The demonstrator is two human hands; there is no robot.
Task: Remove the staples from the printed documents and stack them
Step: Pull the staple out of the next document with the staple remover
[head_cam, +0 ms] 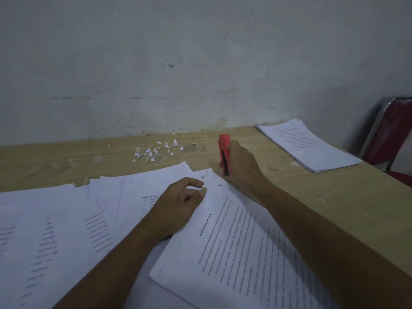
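Note:
A printed document headed "KATA PENGANTAR" (234, 246) lies tilted in front of me on other papers. My left hand (178, 204) pinches its upper left edge near the top corner, where small dark marks show. My right hand (243, 163) grips a red stapler-like tool (225, 155), standing it on the wooden table just beyond that corner. Several loose printed sheets (55, 230) are spread out to the left. A neat stack of pages (307, 143) lies at the table's far right.
Torn paper scraps (156, 150) are scattered on the wooden table (356, 204) near the grey wall. A red chair with a metal frame (392, 134) stands beyond the table's right end.

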